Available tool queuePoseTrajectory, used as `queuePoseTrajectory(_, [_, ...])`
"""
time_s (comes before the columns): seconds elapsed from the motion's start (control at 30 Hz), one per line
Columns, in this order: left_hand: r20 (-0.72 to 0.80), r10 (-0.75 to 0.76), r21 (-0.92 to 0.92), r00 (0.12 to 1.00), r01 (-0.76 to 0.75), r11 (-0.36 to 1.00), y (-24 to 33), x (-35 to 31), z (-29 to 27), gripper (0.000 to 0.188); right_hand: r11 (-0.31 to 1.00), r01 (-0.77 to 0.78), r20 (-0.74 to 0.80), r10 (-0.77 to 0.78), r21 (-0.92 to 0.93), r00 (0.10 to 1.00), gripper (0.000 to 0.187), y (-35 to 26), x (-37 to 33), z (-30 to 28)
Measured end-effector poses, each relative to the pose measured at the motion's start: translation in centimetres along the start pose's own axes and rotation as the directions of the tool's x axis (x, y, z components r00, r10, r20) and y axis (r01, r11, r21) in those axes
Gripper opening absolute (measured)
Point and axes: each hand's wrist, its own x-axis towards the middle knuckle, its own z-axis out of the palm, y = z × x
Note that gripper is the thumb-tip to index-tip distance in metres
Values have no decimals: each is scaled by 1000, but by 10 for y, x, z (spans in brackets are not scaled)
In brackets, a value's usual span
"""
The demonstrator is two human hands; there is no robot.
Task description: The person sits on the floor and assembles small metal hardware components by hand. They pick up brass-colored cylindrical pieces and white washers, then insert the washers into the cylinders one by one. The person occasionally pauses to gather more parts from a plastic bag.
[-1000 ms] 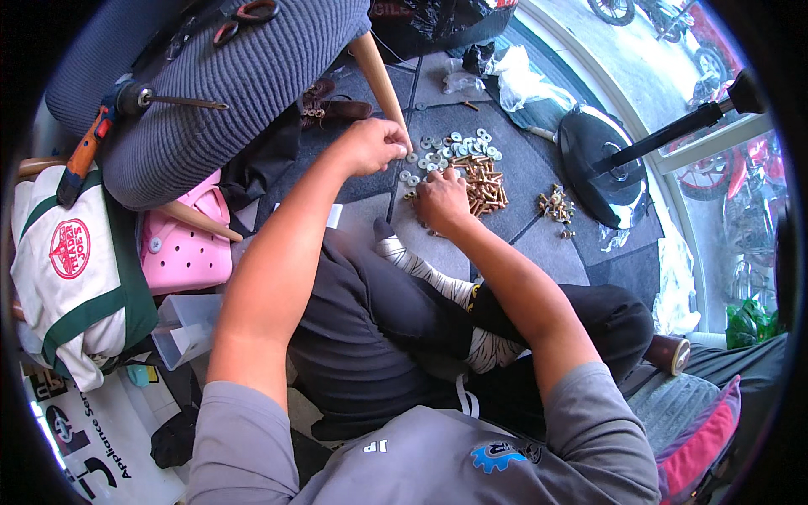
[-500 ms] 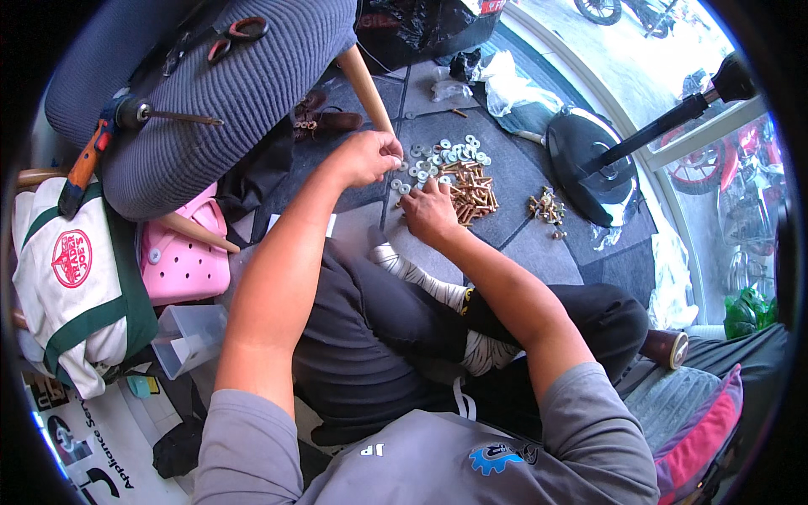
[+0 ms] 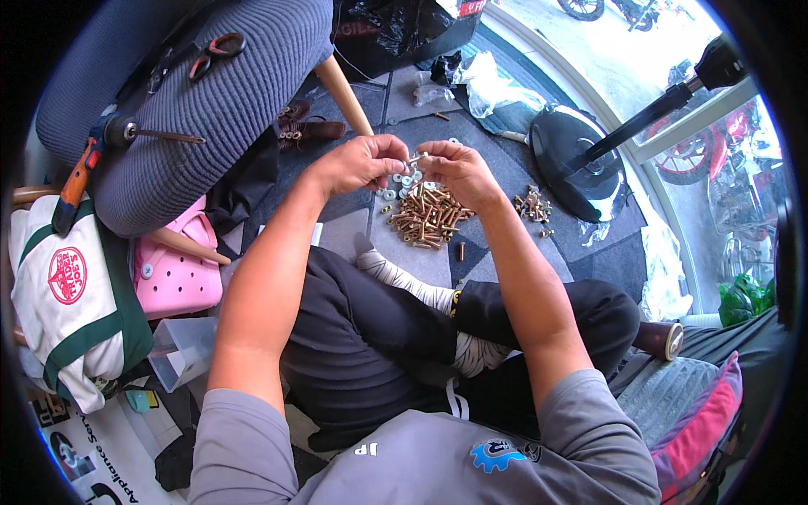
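Head view: left unit of a head-worn fisheye pair, facing downward and forward, unmirrored. Range: close; the shirt is nearest, along the lower edge. The left hand and right hand lie farther out, above centre. Coverage extends across the floor; straight edges bow toward the rim.

Red lettering on canvas bag; white letters on grey shirt; black lettering on white board.

Washers lie mostly behind the bolt heap, a fastener pile to its right.
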Motion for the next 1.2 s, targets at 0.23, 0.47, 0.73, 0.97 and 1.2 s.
queuePoseTrajectory(0.23, [24,80,-66,996,-79,995,4,-7,5,11,990,24,114,-8,-140,993,25,-29,-12,9])
queuePoseTrajectory(0.47, [19,118,-40,993,-117,992,5,-6,9,10,953,37,98,-7,-302,995,25,-41,-17,9])
queuePoseTrajectory(0.73, [54,113,-6,992,-113,994,11,-12,9,8,964,43,140,-6,-263,990,22,-42,-19,12])
queuePoseTrajectory(0.97, [84,257,140,963,-267,954,15,-14,22,7,747,-155,-64,149,-646,987,51,-50,-18,20])
queuePoseTrajectory(1.2, [21,204,86,979,-205,975,15,-14,18,7,844,45,-74,-101,-534,992,83,-55,-23,20])
